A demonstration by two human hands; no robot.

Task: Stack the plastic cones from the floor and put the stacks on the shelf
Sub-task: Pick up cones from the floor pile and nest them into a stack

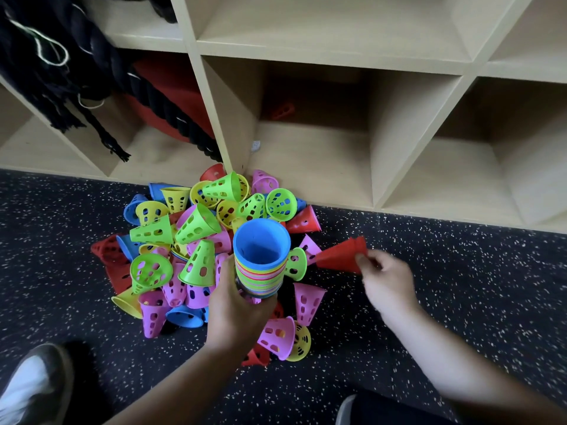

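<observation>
Cones (196, 240) in green, yellow, pink, blue and red are lying in a loose pile at the centre of the frame. They are resting on a dark speckled floor (460, 271), just in front of a pale wooden shelf (306, 65) that is filling the upper half. The left hand (236, 311), reaching in from the lower left, is gripping a stack (260, 265) of nested cones, with fingers curling round its lower part. The stack is standing upright above the pile, with a blue cone on top showing its hollow inside. The right hand (386, 280), right of centre, is pinching a single red cone (340, 256) between thumb and fingers, holding it above the floor beside the stack; the cone is blurring, so which way it is pointing is unclear. Dark rope (46, 72) is hanging in the shelf's upper-left compartments. A shoe (33, 384) is showing at the lower left corner.
</observation>
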